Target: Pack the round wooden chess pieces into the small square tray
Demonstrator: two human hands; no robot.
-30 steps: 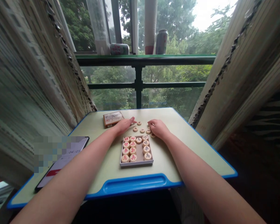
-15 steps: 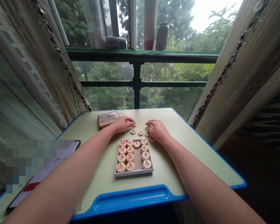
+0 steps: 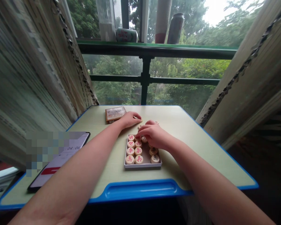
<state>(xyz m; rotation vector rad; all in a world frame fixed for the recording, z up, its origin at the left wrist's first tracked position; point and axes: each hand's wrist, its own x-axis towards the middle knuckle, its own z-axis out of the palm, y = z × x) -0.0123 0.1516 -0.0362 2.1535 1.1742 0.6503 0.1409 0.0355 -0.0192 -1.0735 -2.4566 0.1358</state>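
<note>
My left hand (image 3: 132, 118) rests beyond the tray, its thumb and fingers closed at the edge of a small round Chinese chess piece (image 3: 141, 120). Over the tray's far side reaches my right hand (image 3: 153, 133), fingers bent together, fingertips at a chess piece in the top row; its fingers partly hide it. The shallow white tray (image 3: 142, 166) holds red-marked pieces (image 3: 138, 151) in two left columns and black-marked pieces (image 3: 155, 158) down the right. One loose piece (image 3: 140, 127) lies between my hands, another (image 3: 156, 122) behind the right one.
A box lid with writing (image 3: 115, 113) lies beyond my left forearm. At the left is a phone (image 3: 61, 159) showing a timer. The table (image 3: 215, 156) has a blue rim and a front groove (image 3: 141, 188). Cans (image 3: 126, 35) and a tall cup (image 3: 163, 22) stand on the window ledge.
My right hand has moved left and nearer, from the loose pieces to over the tray. My left hand stays at the same piece. The whole view has shifted slightly.
</note>
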